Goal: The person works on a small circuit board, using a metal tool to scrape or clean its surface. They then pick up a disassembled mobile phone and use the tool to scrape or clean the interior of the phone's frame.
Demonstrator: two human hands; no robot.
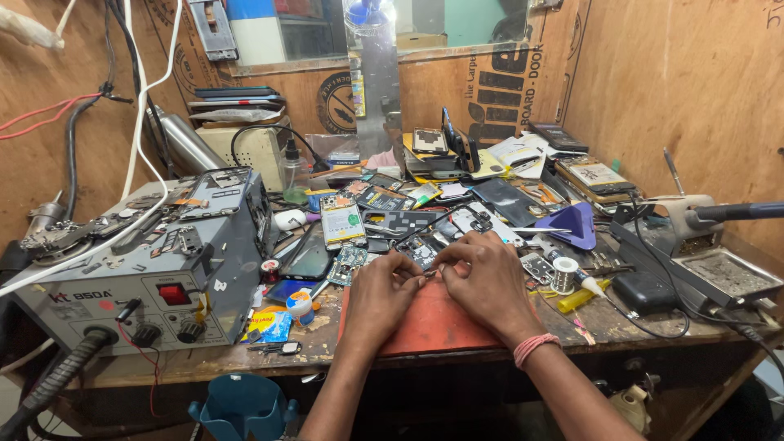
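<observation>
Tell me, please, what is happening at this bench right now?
A person's left hand and right hand meet over a red work mat, pinching a small part too tiny to identify. Opened phones and circuit boards crowd the wooden bench. A grey hot-air rework station sits to the left.

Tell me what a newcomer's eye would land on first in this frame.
First, the left hand and right hand, fingertips together over some small part, too small to tell, on a red mat at the front middle of the workbench. Next, the big grey rework station at left with its red switch. Behind the hands spreads a dense litter of opened phones and circuit boards.
</observation>
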